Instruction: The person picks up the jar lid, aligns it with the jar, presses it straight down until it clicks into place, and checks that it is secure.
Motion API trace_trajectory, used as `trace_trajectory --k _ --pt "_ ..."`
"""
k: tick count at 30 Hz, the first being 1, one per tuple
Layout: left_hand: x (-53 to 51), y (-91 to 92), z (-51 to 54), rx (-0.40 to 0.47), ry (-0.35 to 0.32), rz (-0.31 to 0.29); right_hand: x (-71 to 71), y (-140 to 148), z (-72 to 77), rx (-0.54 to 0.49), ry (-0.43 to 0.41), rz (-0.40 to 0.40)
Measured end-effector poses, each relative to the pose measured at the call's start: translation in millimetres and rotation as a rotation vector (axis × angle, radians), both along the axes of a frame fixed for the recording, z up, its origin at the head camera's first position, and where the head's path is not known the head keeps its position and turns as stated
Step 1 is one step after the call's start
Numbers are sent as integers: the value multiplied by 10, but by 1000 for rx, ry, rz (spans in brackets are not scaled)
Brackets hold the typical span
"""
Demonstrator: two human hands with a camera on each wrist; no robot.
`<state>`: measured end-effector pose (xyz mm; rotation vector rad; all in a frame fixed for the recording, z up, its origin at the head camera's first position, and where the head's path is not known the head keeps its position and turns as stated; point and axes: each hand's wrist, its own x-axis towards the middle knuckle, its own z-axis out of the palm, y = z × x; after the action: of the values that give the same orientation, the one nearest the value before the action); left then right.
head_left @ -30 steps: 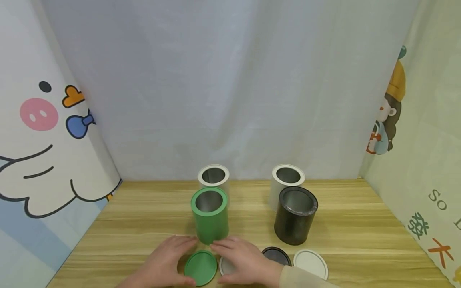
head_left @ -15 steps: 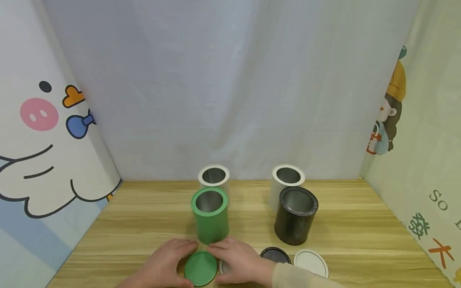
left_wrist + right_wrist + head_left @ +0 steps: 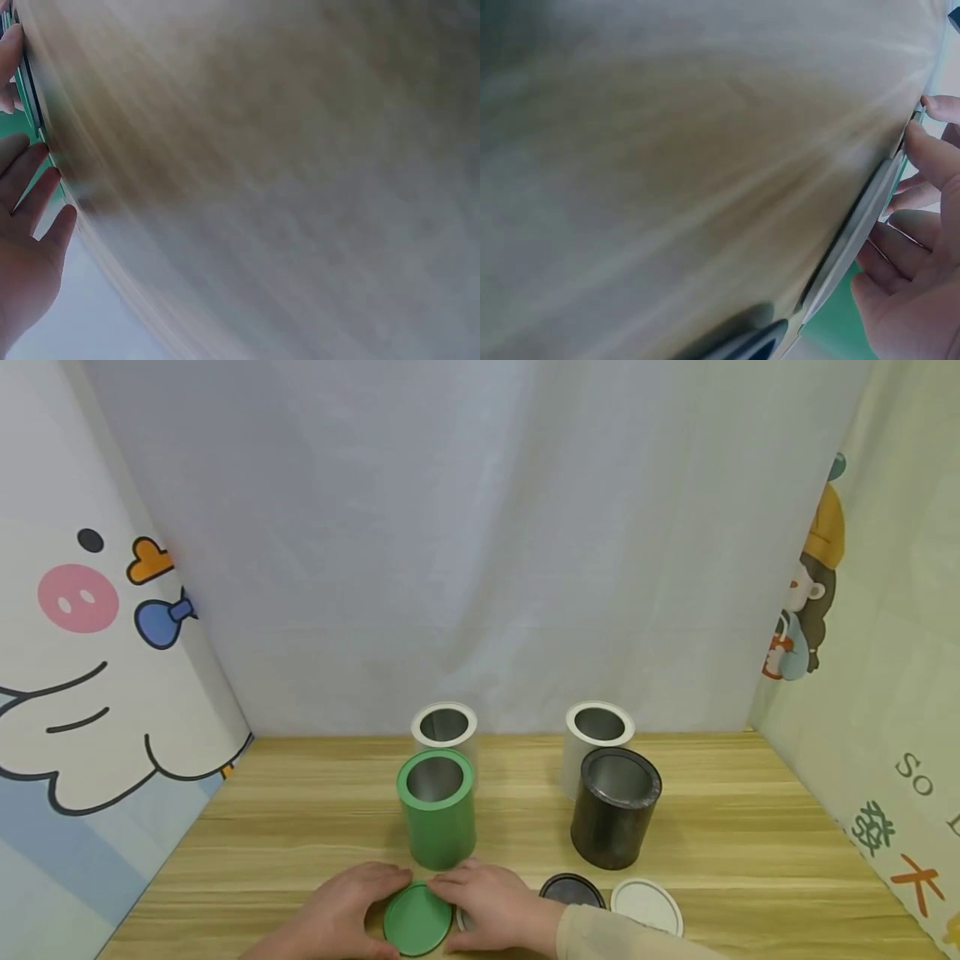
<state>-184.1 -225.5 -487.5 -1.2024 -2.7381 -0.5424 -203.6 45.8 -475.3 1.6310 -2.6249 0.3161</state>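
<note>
A round green lid [image 3: 417, 918] lies flat on the table near the front edge. My left hand [image 3: 341, 906] curves around its left side, fingertips by the far rim and thumb by the near rim. From the right, my right hand [image 3: 495, 906] mirrors this, its fingertips at the lid's far right rim. Under the right hand a pale lid [image 3: 463, 921] is mostly covered. Just beyond the fingertips stands a green can [image 3: 442, 831], upright and without a lid. In the right wrist view, the thumb and fingers [image 3: 889, 247] straddle the lids' edges.
A black can [image 3: 613, 831] stands to the right, also topless, with a white can [image 3: 573, 768] behind it. Another white can [image 3: 444, 727] is behind the green one. A black lid [image 3: 573, 891] and a white lid [image 3: 647, 906] lie at the front right of the wooden table [image 3: 262, 810].
My right hand has slid slightly left towards the green lid. My left hand has drawn a little nearer the camera. The green lid lies where it was, and the cans stand unmoved.
</note>
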Motion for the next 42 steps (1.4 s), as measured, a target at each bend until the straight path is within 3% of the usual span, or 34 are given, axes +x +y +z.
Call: trace_trajectory --k 8,16,28,35,42 --pt "3 -10 10 29 -13 -18 11 -36 15 -9 -64 -46" --pt "0 -11 31 77 -68 -50 23 -42 23 -35 -134 -90" --pt "15 -6 94 147 28 -67 57 25 137 -127 -155 -128" --pt "-7 12 167 222 -17 -40 46 68 229 -181 -160 -130" --pt "-11 39 213 265 60 -23 27 129 242 -266 -138 -112"
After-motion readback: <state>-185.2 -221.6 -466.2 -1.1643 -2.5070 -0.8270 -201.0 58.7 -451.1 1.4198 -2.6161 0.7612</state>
